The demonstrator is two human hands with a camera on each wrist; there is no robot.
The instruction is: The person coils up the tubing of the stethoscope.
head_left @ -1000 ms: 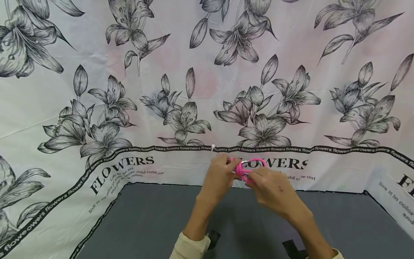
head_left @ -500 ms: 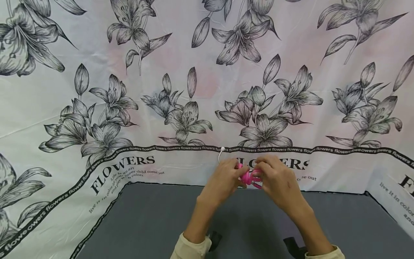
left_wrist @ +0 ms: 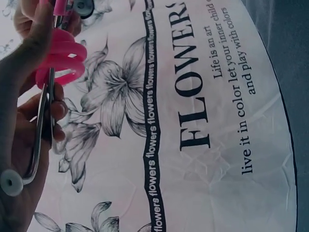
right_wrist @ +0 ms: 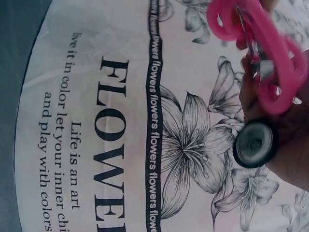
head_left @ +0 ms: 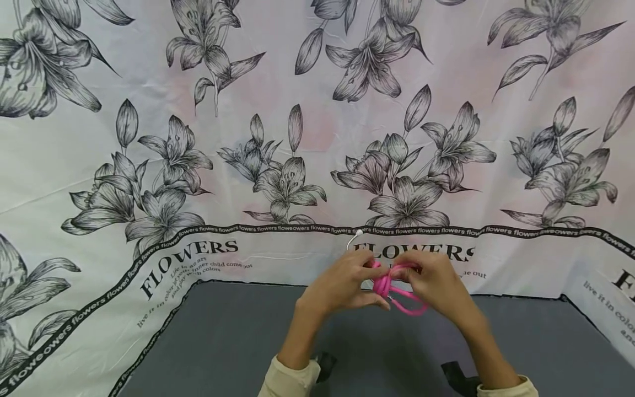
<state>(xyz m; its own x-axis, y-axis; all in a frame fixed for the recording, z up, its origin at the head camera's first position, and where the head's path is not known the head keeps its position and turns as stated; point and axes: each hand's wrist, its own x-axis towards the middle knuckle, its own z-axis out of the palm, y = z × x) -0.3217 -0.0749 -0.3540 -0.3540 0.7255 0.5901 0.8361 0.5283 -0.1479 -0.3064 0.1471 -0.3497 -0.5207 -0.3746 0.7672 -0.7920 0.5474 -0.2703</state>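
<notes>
Between both hands is a stethoscope with pink tubing (head_left: 382, 285) wound in a tight coil round its metal ear tubes. My left hand (head_left: 342, 281) grips the metal tubes beside the coil. A white ear tip (head_left: 359, 233) sticks up past that hand; in the left wrist view another ear tip (left_wrist: 11, 182) lies near the palm. My right hand (head_left: 436, 281) pinches the pink tubing on the coil's right side, and a loop of tubing hangs below its fingers. The round chest piece (right_wrist: 256, 143), dark-rimmed, shows beside the right hand in the right wrist view.
A white cloth (head_left: 278, 253) printed with grey lilies and the word FLOWERS spreads beyond the hands. Its black-edged border meets a dark grey surface (head_left: 238, 331) under the forearms. Black straps (head_left: 453, 377) sit at the wrists.
The left hand and upright ear tip have shifted right. The right hand rose, then lowered slightly with the tubing. A pink loop now hangs lower right of the coil, and the left thumb has spread downward.
</notes>
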